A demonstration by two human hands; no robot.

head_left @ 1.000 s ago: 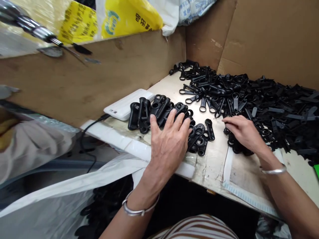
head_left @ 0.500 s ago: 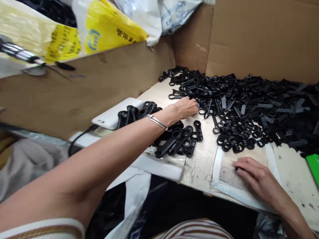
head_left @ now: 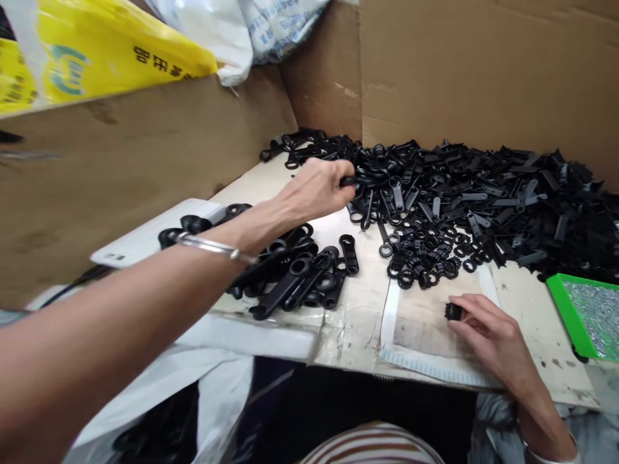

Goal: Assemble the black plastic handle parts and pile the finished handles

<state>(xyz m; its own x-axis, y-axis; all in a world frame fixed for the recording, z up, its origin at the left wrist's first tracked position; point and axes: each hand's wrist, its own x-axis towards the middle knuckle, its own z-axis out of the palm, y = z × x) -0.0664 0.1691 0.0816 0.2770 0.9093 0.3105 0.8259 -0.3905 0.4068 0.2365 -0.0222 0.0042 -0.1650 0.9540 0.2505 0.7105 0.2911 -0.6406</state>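
Note:
My left hand [head_left: 322, 187] reaches out over the far part of the table, its fingers closed on a black plastic part [head_left: 347, 182]; most of that part is hidden by the hand or merges with the pile behind. My right hand [head_left: 496, 335] pinches a small black toothed ring [head_left: 453, 312] above the taped work sheet [head_left: 420, 328]. Just beyond the sheet lies a heap of similar black rings [head_left: 425, 254]. Under my left forearm are black ring-ended handles [head_left: 290, 280], gathered in a loose group.
A large pile of black parts [head_left: 507, 193] spreads along the cardboard wall [head_left: 483, 71]. At the right stands a green tray [head_left: 563, 316] of small metal pieces. A white phone-like slab [head_left: 140, 235] lies at the left. Yellow-and-white bags [head_left: 111, 45] hang over the left cardboard side.
The view has turned to the right, bringing the green tray further in. My left hand has lifted slightly and a black part now shows in it. The ring in my right hand shows more clearly.

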